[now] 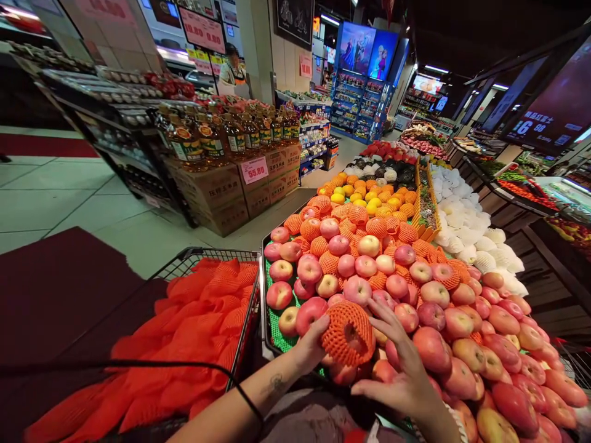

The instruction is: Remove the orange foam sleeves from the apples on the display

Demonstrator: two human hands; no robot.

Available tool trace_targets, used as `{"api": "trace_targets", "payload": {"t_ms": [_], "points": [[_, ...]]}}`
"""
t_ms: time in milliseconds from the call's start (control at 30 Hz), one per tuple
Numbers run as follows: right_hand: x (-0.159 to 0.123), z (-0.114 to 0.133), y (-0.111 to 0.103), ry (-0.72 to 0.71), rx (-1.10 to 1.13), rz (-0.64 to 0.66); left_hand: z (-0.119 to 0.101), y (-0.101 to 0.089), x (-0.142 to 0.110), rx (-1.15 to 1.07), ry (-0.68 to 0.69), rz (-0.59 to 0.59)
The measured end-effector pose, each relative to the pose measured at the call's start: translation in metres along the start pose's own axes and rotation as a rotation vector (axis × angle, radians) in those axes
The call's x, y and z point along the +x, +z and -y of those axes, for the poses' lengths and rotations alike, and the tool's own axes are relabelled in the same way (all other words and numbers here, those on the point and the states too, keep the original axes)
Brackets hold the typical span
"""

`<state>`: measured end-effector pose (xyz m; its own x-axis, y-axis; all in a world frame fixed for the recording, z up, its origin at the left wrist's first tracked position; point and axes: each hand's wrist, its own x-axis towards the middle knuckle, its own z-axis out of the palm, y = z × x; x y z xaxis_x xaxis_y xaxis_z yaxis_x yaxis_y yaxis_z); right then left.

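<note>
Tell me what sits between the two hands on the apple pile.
In the head view, an apple wrapped in an orange foam net sits between the left hand and the right hand, touched by both, resting on the apple pile.

An apple in an orange foam net sleeve (pixel 347 333) sits between the fingers of both hands, on top of the piled fruit. The net is a ribbed mesh, stretched round over most of the apple, with red skin showing through an opening on its lower right side. The left fingers (pixel 318 329) press its left edge; the right fingers (pixel 385 320) curve just beside its right edge, spread over neighbouring bare apples (pixel 431 347).
</note>
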<state>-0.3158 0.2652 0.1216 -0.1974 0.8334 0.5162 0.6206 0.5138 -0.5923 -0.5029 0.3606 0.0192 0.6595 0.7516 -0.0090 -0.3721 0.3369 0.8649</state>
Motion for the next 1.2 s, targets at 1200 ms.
{"api": "trace_targets", "payload": {"t_ms": [1200], "points": [[-0.028,-0.042,0.043,-0.076,-0.365,-0.094,-0.023,-0.009,0.003,0.653,0.471,-0.247]]}}
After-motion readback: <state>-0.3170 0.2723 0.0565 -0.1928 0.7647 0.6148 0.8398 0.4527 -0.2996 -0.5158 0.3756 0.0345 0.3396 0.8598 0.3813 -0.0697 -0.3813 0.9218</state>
